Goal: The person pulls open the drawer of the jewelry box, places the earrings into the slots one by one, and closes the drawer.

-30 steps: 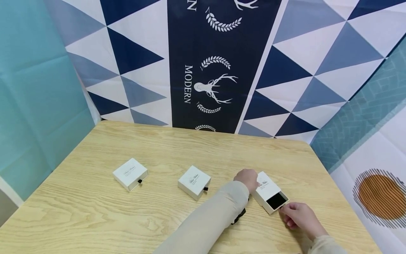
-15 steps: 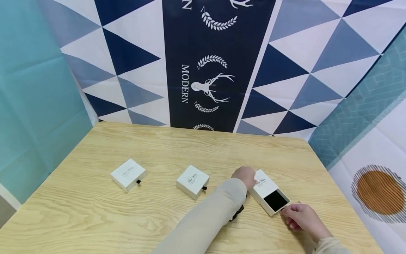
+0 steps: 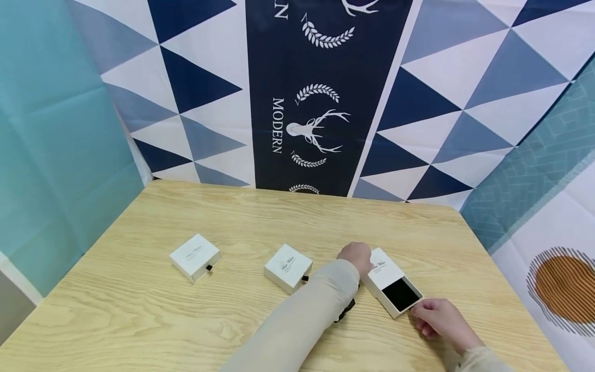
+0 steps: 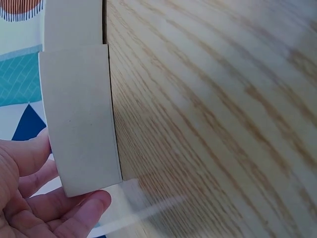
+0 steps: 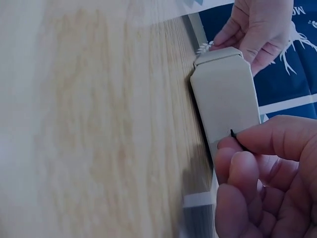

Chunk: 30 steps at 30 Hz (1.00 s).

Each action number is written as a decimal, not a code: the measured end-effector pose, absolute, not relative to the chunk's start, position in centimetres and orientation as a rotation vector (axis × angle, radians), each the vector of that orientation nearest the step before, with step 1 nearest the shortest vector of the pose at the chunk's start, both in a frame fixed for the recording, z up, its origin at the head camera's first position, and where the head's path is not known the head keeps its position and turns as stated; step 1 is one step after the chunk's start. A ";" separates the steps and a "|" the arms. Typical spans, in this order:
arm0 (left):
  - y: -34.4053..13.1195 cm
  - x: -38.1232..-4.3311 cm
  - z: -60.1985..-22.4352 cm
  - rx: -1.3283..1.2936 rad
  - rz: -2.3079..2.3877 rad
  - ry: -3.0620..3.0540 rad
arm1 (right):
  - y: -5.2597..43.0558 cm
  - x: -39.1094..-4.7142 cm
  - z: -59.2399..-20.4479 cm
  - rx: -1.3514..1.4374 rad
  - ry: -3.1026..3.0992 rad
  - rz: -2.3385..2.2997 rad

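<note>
A white drawer-style gift box (image 3: 385, 269) with printed script lies at the right of the table, its drawer (image 3: 402, 295) slid partly out to show a black interior. My left hand (image 3: 357, 257) grips the far end of the box's sleeve (image 4: 79, 119); the left wrist view has the thumb on top and fingertips under the end edge. At the drawer's front, my right hand (image 3: 439, 319) pinches a small black ribbon tab (image 5: 234, 134) between thumb and index finger, the other fingers curled below. The left forearm's beige sleeve crosses in front of the table's middle.
Two more white boxes with black tabs, both shut, rest on the wooden table (image 3: 139, 310): one at the middle (image 3: 287, 266), one at the left (image 3: 194, 256). A patterned cloth (image 3: 200, 93) hangs behind the table's far edge.
The drawer has come farther out of its sleeve, so more of the black interior shows. My left hand has shifted slightly left with the sleeve. The head view has moved a little.
</note>
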<state>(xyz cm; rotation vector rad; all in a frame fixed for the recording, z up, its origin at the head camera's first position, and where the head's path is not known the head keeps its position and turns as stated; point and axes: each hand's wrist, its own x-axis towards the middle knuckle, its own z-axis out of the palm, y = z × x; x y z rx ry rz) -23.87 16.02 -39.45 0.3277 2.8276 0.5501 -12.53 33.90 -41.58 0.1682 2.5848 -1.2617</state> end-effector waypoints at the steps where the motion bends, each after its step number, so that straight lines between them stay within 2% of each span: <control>1: 16.0 -23.9 -39.5 0.330 0.549 2.829 | 34.1 -12.4 -41.6 0.150 2.581 -1.266; 20: 15.3 -24.0 -39.2 0.377 0.556 2.835 | 35.6 -11.3 -40.9 0.015 2.450 -1.327; 30: 15.8 -23.8 -39.5 0.397 0.545 2.833 | 38.1 -11.3 -38.9 0.271 2.690 -1.105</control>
